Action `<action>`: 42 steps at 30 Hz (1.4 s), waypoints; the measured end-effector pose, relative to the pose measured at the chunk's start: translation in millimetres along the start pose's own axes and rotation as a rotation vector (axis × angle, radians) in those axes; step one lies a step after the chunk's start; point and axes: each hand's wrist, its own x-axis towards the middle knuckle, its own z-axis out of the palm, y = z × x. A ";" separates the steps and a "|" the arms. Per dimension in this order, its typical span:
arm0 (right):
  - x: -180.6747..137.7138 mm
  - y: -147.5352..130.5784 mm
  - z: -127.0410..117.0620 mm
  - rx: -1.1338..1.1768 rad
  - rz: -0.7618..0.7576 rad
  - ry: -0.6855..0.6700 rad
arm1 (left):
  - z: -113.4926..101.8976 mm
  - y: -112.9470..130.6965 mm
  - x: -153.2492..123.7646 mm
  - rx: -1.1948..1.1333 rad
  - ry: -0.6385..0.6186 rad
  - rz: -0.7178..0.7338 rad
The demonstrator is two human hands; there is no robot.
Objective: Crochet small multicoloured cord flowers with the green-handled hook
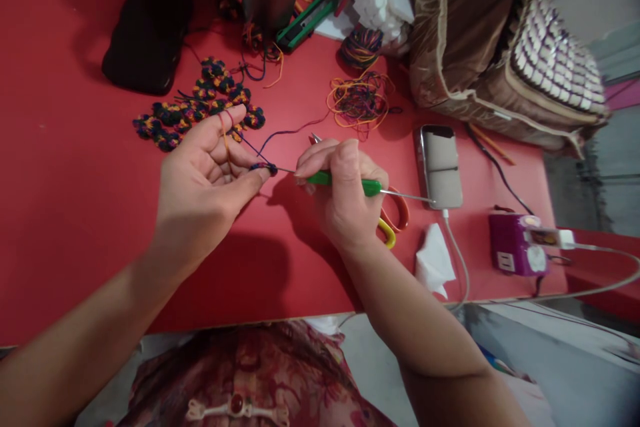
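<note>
My left hand [205,167] pinches a small dark crocheted piece [264,167] between thumb and a finger. Yarn [225,137] loops over its raised index finger. In my right hand [345,193] is a green-handled crochet hook [371,187], its metal tip reaching to the crocheted piece. A strand of multicoloured yarn runs from the work to a loose tangle of yarn [360,101]. Behind my left hand lie several dark crocheted pieces [200,100] with orange and pink flecks. Scissors [398,210] with orange and yellow handles lie partly hidden under my right hand.
On the red table [60,213] are a black phone [149,33], a green cutter [307,19], a yarn ball [360,47] and a charging phone [440,167]. Crumpled tissue [434,260] and a purple box with a plug [517,245] sit at right. A brown bag [470,33] stands behind.
</note>
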 end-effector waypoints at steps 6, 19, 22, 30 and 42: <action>-1.6 -3.7 1.0 0.028 -0.010 0.001 | -0.1 -1.4 -0.3 -0.012 0.005 0.095; -10.2 -12.9 8.6 -0.147 -0.097 0.024 | 4.6 6.2 -7.6 0.065 0.044 0.100; -11.5 -13.6 9.5 -0.152 -0.150 0.024 | 4.7 6.5 -7.6 0.114 0.041 0.111; -8.6 -12.7 5.8 -0.159 -0.076 0.011 | 5.0 -0.4 -6.3 0.164 0.039 0.140; -8.8 -18.2 12.6 -0.318 -0.290 -0.077 | 8.0 -8.0 -4.7 0.098 0.050 0.167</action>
